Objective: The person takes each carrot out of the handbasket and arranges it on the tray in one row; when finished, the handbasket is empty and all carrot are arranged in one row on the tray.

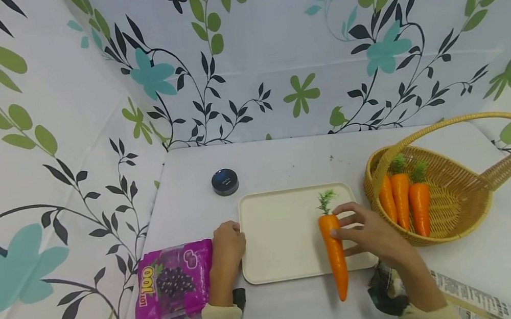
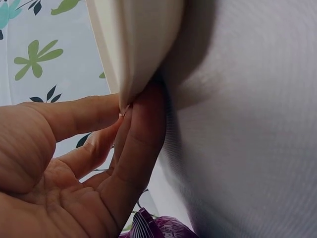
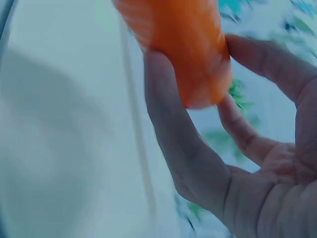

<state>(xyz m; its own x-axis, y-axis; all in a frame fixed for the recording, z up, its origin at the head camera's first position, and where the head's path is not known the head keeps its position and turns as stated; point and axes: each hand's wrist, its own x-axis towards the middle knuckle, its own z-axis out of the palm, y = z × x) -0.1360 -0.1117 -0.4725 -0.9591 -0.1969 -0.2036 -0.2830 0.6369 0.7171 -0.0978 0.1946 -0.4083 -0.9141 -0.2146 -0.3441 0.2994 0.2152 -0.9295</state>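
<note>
a smooth, tapered carrot (image 1: 336, 259) is over a flat, round-cornered tray (image 1: 286, 233); the right hand (image 1: 368, 228) pinches it, fingers spread, while the left hand (image 1: 229, 244) pinches the tray's edge.

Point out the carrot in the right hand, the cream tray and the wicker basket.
Held carrot (image 1: 337, 260): head view, middle of its orange body.
Cream tray (image 1: 286, 233): head view, bare flat base.
Wicker basket (image 1: 455, 204): head view, bare woven inside.
</note>
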